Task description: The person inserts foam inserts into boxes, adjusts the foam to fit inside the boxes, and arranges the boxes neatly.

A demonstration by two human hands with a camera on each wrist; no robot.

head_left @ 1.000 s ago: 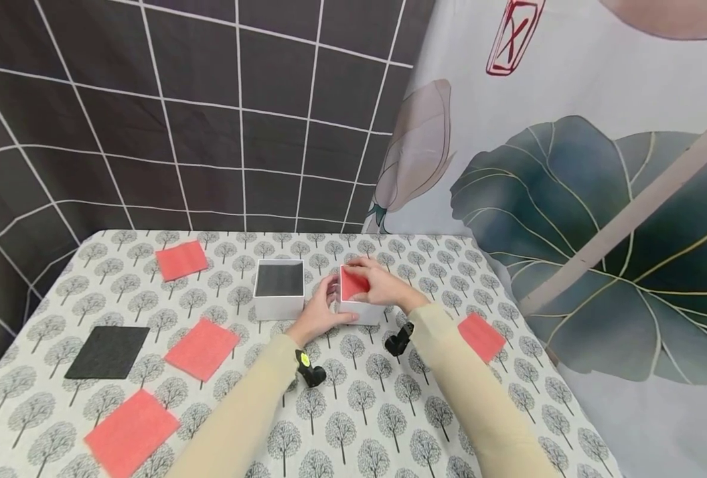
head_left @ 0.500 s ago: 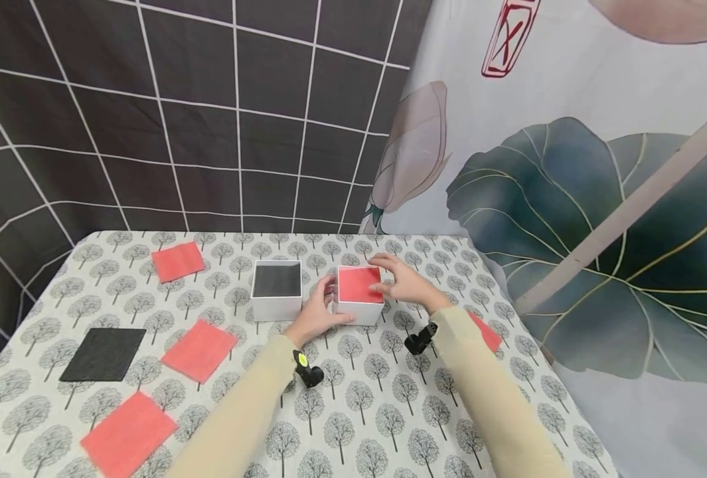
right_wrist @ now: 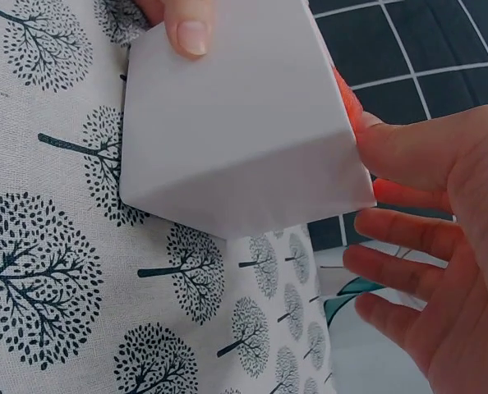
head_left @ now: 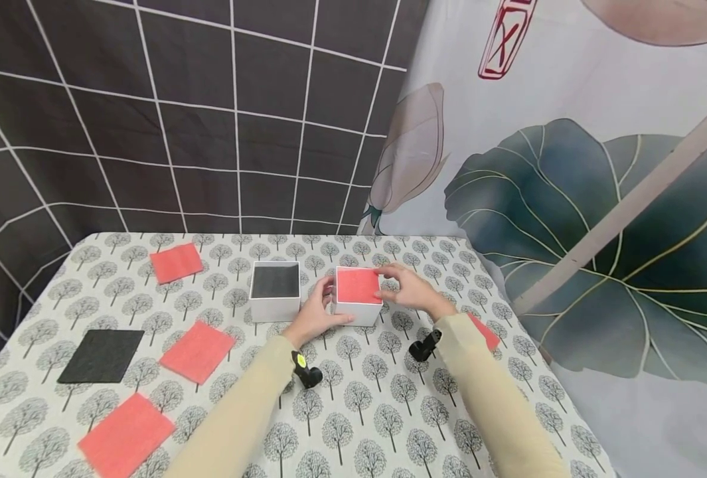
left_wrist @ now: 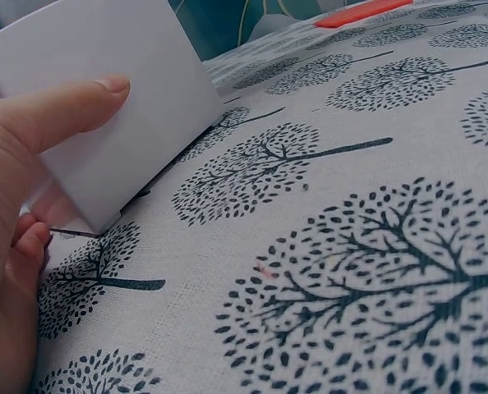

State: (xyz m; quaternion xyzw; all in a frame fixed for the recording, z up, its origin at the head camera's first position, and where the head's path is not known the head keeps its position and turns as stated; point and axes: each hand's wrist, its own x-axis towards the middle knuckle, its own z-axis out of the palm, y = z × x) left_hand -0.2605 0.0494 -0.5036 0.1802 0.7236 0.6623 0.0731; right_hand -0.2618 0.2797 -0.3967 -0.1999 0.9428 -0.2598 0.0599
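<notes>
In the head view a white box (head_left: 358, 315) stands mid-table, a red cloth-like square (head_left: 358, 287) filling its top up to the rim. My left hand (head_left: 315, 313) grips this box at its left side. The left wrist view has the thumb (left_wrist: 88, 111) flat on the front wall, other fingers around the side. My right hand (head_left: 411, 289) is at the right rim, thumb and index finger touching the red square's edge. In the right wrist view the thumb meets the red material (right_wrist: 347, 97) at the rim, and the remaining fingers spread loosely beside the box.
Left of it stands a second white box (head_left: 275, 311) with a black square (head_left: 275, 281) inside. On the table's left lie a black square (head_left: 100, 356) and red squares (head_left: 176, 263) (head_left: 198, 352) (head_left: 126, 436). Another red square (head_left: 486, 332) is partly hidden behind the right sleeve.
My right hand has drawn back from over the box to its right rim, uncovering the red square, which now lies higher and flatter. The left hand keeps its grip.
</notes>
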